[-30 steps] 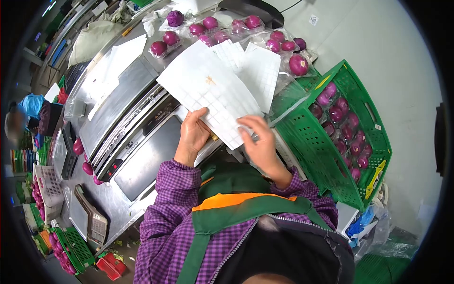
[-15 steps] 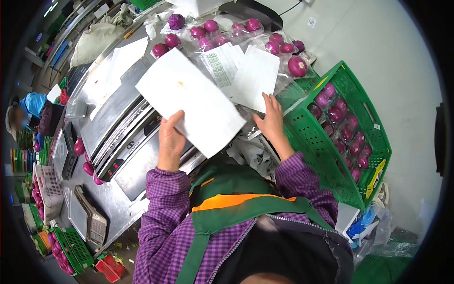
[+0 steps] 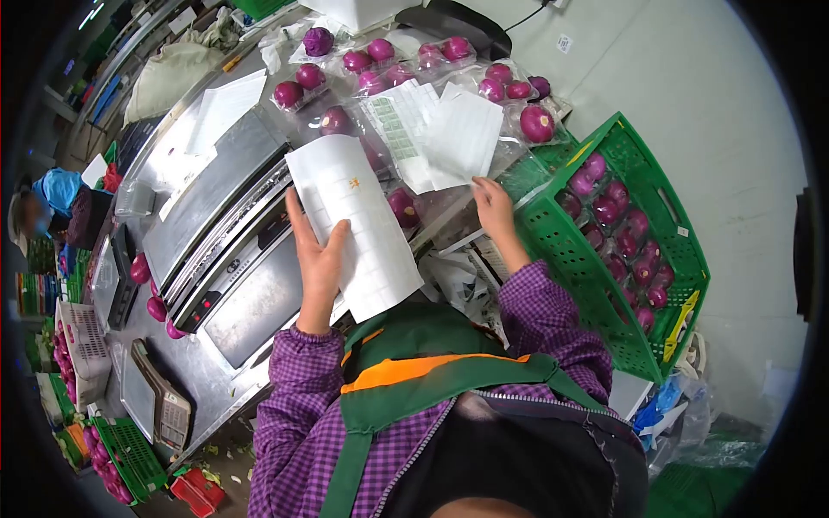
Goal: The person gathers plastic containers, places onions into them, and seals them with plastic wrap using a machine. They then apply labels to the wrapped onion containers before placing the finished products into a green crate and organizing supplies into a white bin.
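My left hand grips a curled white paper sheet along its left edge, with the thumb over the top. A small orange mark shows on this sheet. My right hand is closed with its fingertips at the lower corner of another white sheet, seemingly pinching it. Beside that lies a printed sheet with a green grid. Both rest over plastic-wrapped purple onions on the table.
A green crate of bagged purple onions stands at the right. On the left are a steel wrapping machine and a scale. More wrapped onions line the table's back. A person is at the far left.
The sheet in my left hand has turned more upright and curled, uncovering onions behind it. My right hand's fingers have drawn together at the other sheet's corner.
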Demonstrator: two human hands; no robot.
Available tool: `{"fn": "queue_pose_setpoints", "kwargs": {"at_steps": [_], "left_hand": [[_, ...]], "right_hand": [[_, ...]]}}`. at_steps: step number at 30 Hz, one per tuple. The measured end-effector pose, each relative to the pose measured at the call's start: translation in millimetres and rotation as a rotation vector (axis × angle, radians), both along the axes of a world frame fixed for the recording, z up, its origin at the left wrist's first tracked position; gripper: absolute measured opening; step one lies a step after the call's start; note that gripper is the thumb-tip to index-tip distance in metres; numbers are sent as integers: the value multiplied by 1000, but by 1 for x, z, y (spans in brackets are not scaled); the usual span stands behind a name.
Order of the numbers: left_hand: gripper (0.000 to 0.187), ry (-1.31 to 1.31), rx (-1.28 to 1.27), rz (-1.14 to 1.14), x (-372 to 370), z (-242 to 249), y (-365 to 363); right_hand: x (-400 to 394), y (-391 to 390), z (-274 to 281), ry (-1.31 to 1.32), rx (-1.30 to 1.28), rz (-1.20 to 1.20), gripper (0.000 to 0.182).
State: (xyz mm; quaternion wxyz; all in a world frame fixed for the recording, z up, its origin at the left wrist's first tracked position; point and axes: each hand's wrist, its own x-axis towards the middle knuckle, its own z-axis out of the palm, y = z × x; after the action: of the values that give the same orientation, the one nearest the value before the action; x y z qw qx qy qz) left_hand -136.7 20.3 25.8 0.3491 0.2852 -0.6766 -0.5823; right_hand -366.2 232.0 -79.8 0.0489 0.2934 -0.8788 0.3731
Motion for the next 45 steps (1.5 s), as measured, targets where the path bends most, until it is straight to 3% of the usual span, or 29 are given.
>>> {"fn": "queue_pose_setpoints", "kwargs": {"at_steps": [2,3,4,6,7,8,10,11,14,18,22,24,26,28,30,33,37,40,42,45], "left_hand": [[70,0,19,-127,-10,8,9],[53,12,101,-194,-15,8,14],[53,14,106,-202,-21,6,18],[38,-19,401,-329,-34,-2,26],[33,-59,415,-348,-42,-8,30],[44,-79,384,-389,-51,-7,34],[64,-170,876,-492,-63,7,35],[79,-150,937,-535,-71,-13,30],[84,-17,1133,-612,-89,-20,25],[64,58,1042,-488,-96,-23,33],[55,70,1135,-398,-97,-19,40],[44,12,1118,-386,-97,-33,37],[40,17,1089,-378,-96,-40,38],[35,22,1060,-368,-92,-43,37],[23,43,1005,-283,-88,-45,36],[25,57,943,-243,-84,-58,30],[21,82,910,-231,-78,-46,33],[16,101,920,-201,-75,-47,30],[17,91,893,-83,-72,-44,28],[19,84,758,-68,-68,-46,21]], "right_hand": [[10,1,22,-496,-330,-178,26],[16,2,31,-428,-435,-224,23],[18,2,32,-424,-432,-233,23],[21,5,32,-525,-837,-239,20],[27,10,42,-514,-786,-222,17],[33,13,49,-511,-786,-227,17],[47,18,61,-443,-711,-177,16],[54,21,69,-373,-639,-136,14],[66,28,64,-213,-699,66,13],[78,35,64,-378,-810,163,10],[82,37,55,-392,-832,185,9],[88,35,54,-639,-935,95,11],[88,32,47,-600,-877,74,12],[86,29,43,-546,-919,-216,16],[76,32,35,-523,-839,-301,22],[71,29,45,-753,-1184,-416,31],[69,21,53,-741,-1248,-498,27],[62,25,39,-692,-1144,-453,31],[55,25,37,-597,-1260,-430,30],[50,29,45,-696,-1180,-391,34]]}}
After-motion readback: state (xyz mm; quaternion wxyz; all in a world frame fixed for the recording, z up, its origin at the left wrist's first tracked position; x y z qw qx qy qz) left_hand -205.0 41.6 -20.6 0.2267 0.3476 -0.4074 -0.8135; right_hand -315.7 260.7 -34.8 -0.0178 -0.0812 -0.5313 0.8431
